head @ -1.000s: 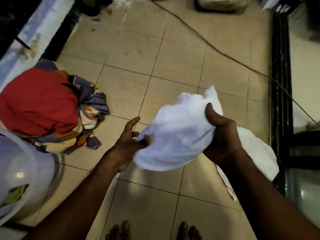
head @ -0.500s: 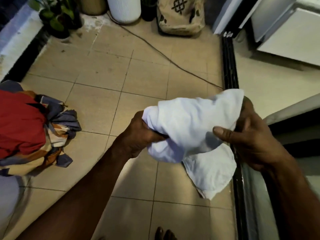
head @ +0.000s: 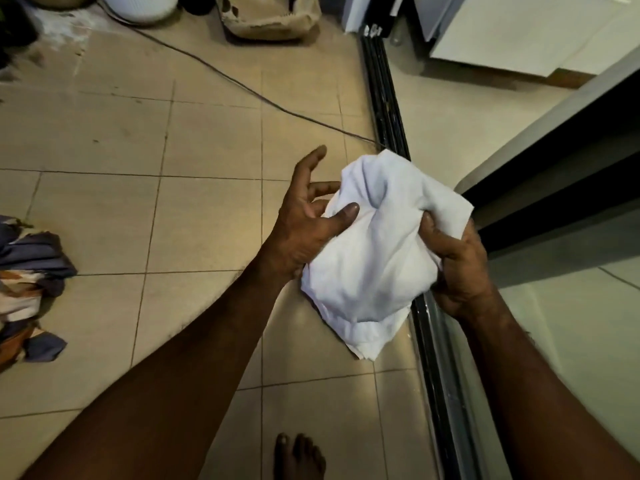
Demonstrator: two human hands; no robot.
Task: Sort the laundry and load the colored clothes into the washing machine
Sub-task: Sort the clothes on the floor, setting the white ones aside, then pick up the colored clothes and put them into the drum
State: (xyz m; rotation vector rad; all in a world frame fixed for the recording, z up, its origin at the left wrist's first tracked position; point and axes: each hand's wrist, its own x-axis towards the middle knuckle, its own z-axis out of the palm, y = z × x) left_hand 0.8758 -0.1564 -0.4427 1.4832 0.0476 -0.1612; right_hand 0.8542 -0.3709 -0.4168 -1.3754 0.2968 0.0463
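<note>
A bunched white cloth hangs in the air between my hands, above the tiled floor near a black door track. My right hand grips its right side with the fingers closed into the fabric. My left hand rests against its left side, thumb pressed on the cloth and the other fingers spread apart. A pile of coloured clothes, blue, orange and patterned, lies on the floor at the far left edge, partly cut off by the frame. No washing machine is in view.
A black sliding-door track runs down the right of the floor, with a glass panel beyond it. A dark cable crosses the tiles. A woven bag and a white pot stand at the top. My bare foot is at the bottom.
The view has swung right, so the coloured pile slid to the left edge. My hands gathered the white cloth into a tighter bundle, and my left hand's fingers have loosened and spread.
</note>
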